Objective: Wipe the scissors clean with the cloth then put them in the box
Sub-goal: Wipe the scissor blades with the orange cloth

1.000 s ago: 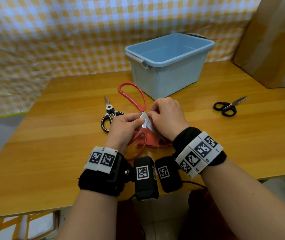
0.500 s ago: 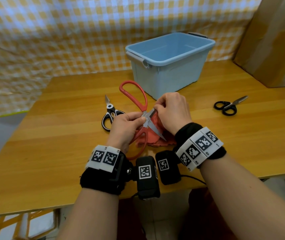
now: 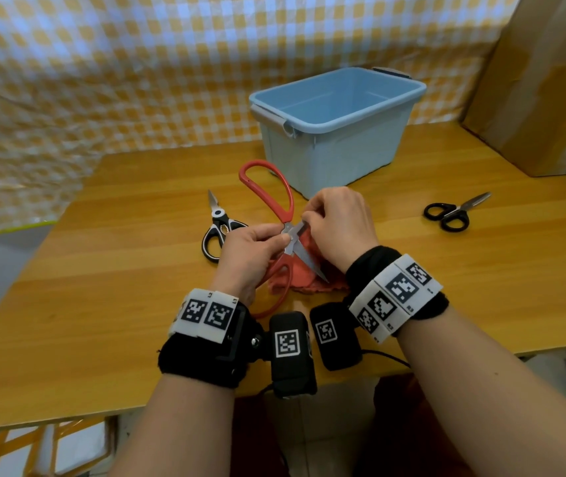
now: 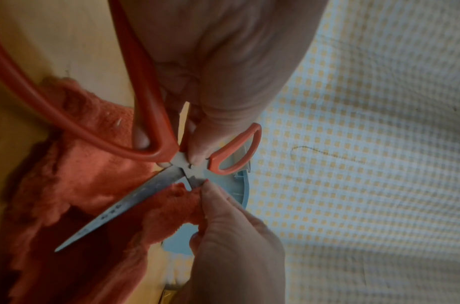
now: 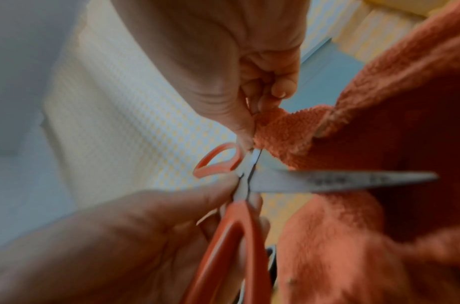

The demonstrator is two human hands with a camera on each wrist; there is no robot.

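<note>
while held, red scissors (image 3: 303,253) blade points toward person.

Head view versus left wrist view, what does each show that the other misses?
Only the head view shows the black-and-white-handled scissors and the small black-handled scissors lying on the wooden table, plus the open top of the light blue plastic box.

Only the left wrist view shows the dark markings along one bare blade.

Both show the left hand pinching the red-handled scissors at the pivot and the right hand pressing the orange-red terry cloth round the other blade.
</note>
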